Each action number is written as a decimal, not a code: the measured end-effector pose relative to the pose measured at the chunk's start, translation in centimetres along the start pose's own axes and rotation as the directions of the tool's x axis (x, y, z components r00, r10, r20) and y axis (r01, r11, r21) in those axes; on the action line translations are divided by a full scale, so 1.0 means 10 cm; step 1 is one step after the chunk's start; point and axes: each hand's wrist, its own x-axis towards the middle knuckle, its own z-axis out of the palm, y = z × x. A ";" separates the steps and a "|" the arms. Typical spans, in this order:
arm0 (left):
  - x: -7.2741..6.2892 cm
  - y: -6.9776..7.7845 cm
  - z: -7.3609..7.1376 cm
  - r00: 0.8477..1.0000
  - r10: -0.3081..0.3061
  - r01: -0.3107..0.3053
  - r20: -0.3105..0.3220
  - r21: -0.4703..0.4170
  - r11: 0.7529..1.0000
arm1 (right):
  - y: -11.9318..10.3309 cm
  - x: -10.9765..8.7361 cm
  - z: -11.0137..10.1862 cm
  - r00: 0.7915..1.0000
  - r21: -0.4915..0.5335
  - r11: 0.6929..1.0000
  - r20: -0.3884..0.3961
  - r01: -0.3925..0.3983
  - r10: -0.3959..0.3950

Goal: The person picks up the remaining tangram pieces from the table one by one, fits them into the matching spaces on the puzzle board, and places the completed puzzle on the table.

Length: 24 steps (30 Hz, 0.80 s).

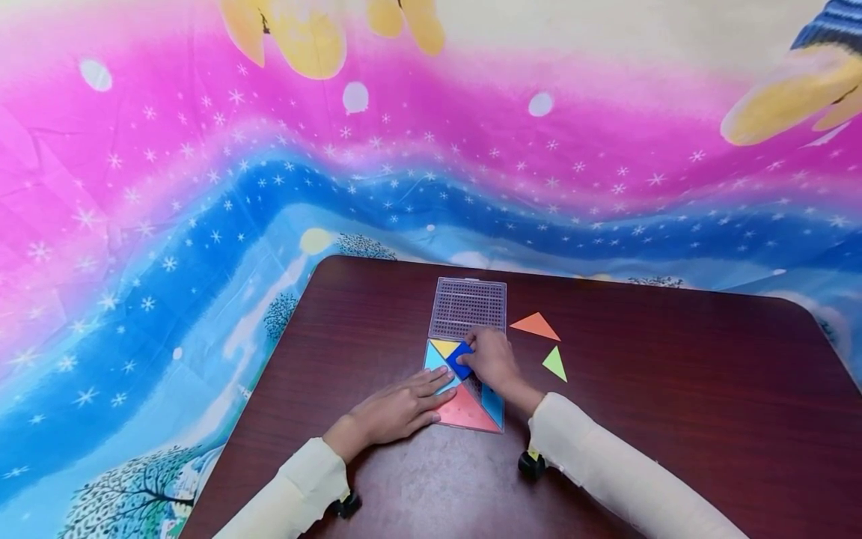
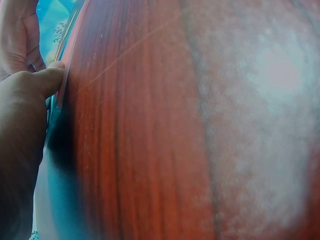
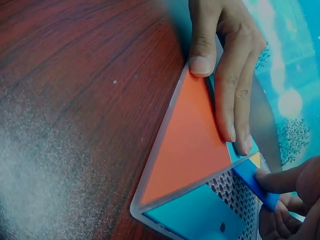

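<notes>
A dark blue piece is over the perforated floor of a shallow clear tray, beside a yellow triangle and a light blue piece. The right hand pinches it between thumb and curled fingers, the grip nearly closed on the thin piece; whether its underside is flat against the tray floor cannot be told.

The left hand lies palm down with its fingers stretched out and grips nothing. Its fingertips rest on the light blue piece and on the neighbouring large red-orange triangle; in the right wrist view the thumb touches a corner of that triangle. The left wrist view shows only the thumb side of this hand against the tray's edge.

The red-orange triangle fills the side of the tray nearest the person. A teal piece lies along the tray's right edge, with bare perforated floor between it and the dark blue piece.

Just past the far edge of the tray, a clear lid with a grid pattern lies flat. To the right, apart from the tray, an orange triangle and a smaller light green triangle lie on the dark wood-grain worktop. Behind the worktop hangs a pink and blue cloth printed with snowflakes.
</notes>
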 end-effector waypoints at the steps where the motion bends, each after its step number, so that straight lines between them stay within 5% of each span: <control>1: 0.00 0.00 0.00 1.000 0.000 0.000 -0.002 0.002 1.000 | 0.00 0.00 0.01 1.000 -0.003 1.000 0.000 0.005 -0.005; 24: 0.00 -0.03 0.03 1.000 0.004 -0.004 0.003 0.008 1.000 | 0.04 0.00 0.06 0.999 -0.102 0.994 -0.011 0.034 -0.035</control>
